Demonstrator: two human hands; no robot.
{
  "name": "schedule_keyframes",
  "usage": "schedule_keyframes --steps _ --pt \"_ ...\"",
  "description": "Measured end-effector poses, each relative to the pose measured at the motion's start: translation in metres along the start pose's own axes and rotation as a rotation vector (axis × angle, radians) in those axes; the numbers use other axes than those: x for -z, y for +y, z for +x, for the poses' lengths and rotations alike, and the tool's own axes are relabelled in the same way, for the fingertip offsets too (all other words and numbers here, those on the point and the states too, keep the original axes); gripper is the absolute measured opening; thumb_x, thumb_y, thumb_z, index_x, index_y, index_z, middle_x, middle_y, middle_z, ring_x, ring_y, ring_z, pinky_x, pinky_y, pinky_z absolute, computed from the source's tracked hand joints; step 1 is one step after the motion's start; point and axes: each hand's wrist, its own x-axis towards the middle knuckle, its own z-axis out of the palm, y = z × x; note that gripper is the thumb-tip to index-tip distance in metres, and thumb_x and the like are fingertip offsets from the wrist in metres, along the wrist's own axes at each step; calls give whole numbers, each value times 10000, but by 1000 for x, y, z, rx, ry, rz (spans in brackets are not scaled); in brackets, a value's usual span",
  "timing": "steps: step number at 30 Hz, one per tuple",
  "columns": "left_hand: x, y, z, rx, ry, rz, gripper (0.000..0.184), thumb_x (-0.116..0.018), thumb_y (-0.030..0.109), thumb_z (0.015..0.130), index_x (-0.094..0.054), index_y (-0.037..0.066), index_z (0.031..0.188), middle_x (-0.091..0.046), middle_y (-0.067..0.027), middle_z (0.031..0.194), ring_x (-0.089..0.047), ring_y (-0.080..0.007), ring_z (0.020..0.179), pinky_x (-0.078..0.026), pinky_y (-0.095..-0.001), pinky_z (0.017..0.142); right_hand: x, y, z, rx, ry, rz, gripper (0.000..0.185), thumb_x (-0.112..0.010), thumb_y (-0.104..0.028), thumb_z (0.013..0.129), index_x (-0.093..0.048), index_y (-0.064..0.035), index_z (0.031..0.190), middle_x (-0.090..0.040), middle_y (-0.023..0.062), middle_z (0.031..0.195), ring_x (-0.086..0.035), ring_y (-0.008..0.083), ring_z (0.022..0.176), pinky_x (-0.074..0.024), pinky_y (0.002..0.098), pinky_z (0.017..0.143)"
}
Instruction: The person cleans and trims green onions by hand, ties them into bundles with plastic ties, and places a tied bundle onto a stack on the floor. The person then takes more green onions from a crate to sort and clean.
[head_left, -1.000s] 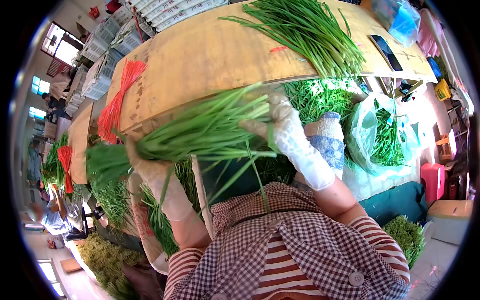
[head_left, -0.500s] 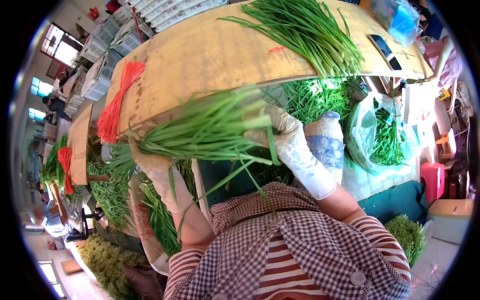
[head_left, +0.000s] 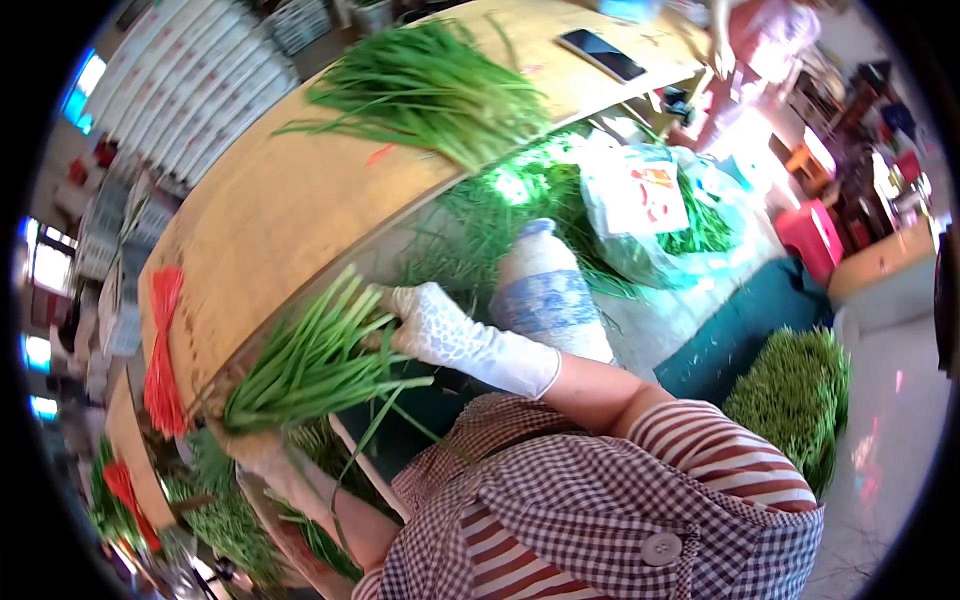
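A loose bunch of garlic chives (head_left: 310, 365) lies across both my hands, just off the front edge of the wooden table. My left hand (head_left: 245, 440), in a pale glove, is wrapped round the leafy end, and the leaves hide most of its fingers. At the pale stalk end, my right hand (head_left: 425, 320) in a white patterned glove has its fingers curled in on the stalks. A few long leaves dangle below the bunch. Farther back on the wooden table (head_left: 260, 210) lies a larger pile of garlic chives (head_left: 430, 90).
Red ties (head_left: 165, 350) hang at the table's left end; a phone (head_left: 600, 55) lies at its far right. Beside my right forearm is a blue-and-white sleeved arm-like roll (head_left: 550, 290). A plastic bag of greens (head_left: 665, 215), a pink stool (head_left: 810, 240) and stacked white crates (head_left: 190, 90) surround me.
My view has swung right, so the table and its things appear farther left. My right hand is now closer in at the stalk ends, and the bunch is less blurred.
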Motion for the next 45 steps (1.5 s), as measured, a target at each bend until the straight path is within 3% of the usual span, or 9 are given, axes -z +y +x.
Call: schedule_keyframes --steps 4,9,22,25,28,32,34,39,45 --pt "36 26 10 12 108 108 235 -497 296 912 -633 109 873 -670 -58 988 -602 -254 1028 -382 -570 1011 32 0 -8 -131 -23 277 415 -801 -148 734 -673 -58 1119 -713 75 959 -650 109 853 -518 268 786" --pt "57 58 13 148 -122 -26 182 -519 239 896 -610 91 841 -666 -59 959 -603 -241 1016 -422 -560 987 79 22 2 -183 358 63 277 -765 -120 773 -705 -40 1032 -698 89 980 -644 138 866 -533 278 757" --pt "36 25 19 38 -191 169 185 -464 230 954 -562 75 930 -620 -71 1045 -574 -238 1054 -434 -489 1004 68 1 -2 -89 -185 745 170 -640 -90 879 -701 -17 1020 -711 67 815 -651 133 723 -526 271 698" --pt "-3 10 -2 -136 141 180 162 -493 181 912 -525 87 784 -615 -68 973 -573 -267 1030 -408 -512 1018 71 -3 -1 96 93 18 391 -657 -174 856 -576 -62 1222 -684 146 985 -648 256 935 -531 323 812" --pt "14 2 15 191 -357 -71 253 -473 322 939 -578 121 828 -657 -78 1066 -569 -279 1116 -350 -566 1067 43 5 5 129 -8 -103 662 -719 -319 787 -455 -120 1361 -669 180 1020 -636 358 977 -522 382 842" --pt "-37 -11 -11 -3 348 354 255 -499 320 927 -555 111 791 -650 -44 964 -551 -273 1149 -362 -503 1065 40 0 3 146 91 -235 442 -676 -234 811 -585 -58 1207 -689 152 944 -671 309 820 -526 391 734" --pt "35 14 17 196 -213 -164 274 -495 331 923 -552 105 779 -656 -74 1047 -521 -286 1198 -388 -536 1025 44 3 -2 -25 76 300 270 -661 -186 836 -656 -42 1064 -663 61 747 -632 188 641 -519 320 614" --pt "-14 0 -8 -94 291 64 272 -488 323 911 -545 98 770 -652 -77 1032 -500 -300 1226 -359 -570 1043 100 52 5 -61 288 796 209 -620 -200 909 -670 -41 1035 -690 62 834 -612 152 650 -508 253 634" --pt "41 16 10 63 -15 -24 294 -441 343 924 -542 107 781 -654 -65 1062 -555 -290 1142 -367 -612 1017 42 2 -10 -174 44 206 281 -768 -96 766 -707 -72 1039 -686 51 1058 -619 147 932 -488 267 856"
